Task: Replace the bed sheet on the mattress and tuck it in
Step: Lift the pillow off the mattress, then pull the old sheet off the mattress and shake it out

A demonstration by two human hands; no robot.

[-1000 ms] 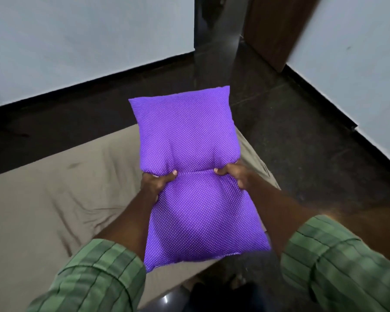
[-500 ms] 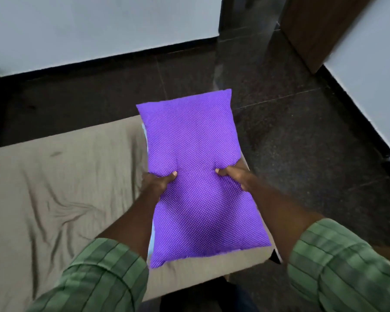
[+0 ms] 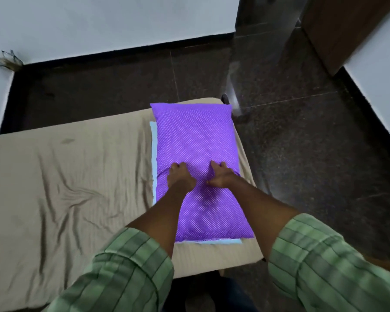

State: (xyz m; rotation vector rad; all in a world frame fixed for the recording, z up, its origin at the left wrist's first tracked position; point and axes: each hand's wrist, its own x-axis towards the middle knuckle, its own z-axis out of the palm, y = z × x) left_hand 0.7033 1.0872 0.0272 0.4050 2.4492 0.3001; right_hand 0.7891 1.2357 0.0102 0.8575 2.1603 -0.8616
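A purple dotted pillow (image 3: 196, 136) lies flat at the right end of the mattress, which is covered by a wrinkled beige sheet (image 3: 65, 176). A light blue layer (image 3: 154, 154) shows under the pillow's left and near edges. My left hand (image 3: 180, 177) and my right hand (image 3: 221, 177) sit side by side on the pillow's middle. Their fingers are curled into the fabric, and creases run outward from both hands. Green striped sleeves cover my forearms near the bottom edge.
Dark polished floor (image 3: 302, 143) surrounds the bed on the far and right sides. White walls (image 3: 99, 23) with black skirting stand behind and at right. A brown wooden door (image 3: 338, 28) is at the upper right. The mattress's right end (image 3: 245, 154) lies just past the pillow.
The pillow has come down from being held up in front of me and now lies flat on the bed's right end. My hands moved from its sides onto its top.
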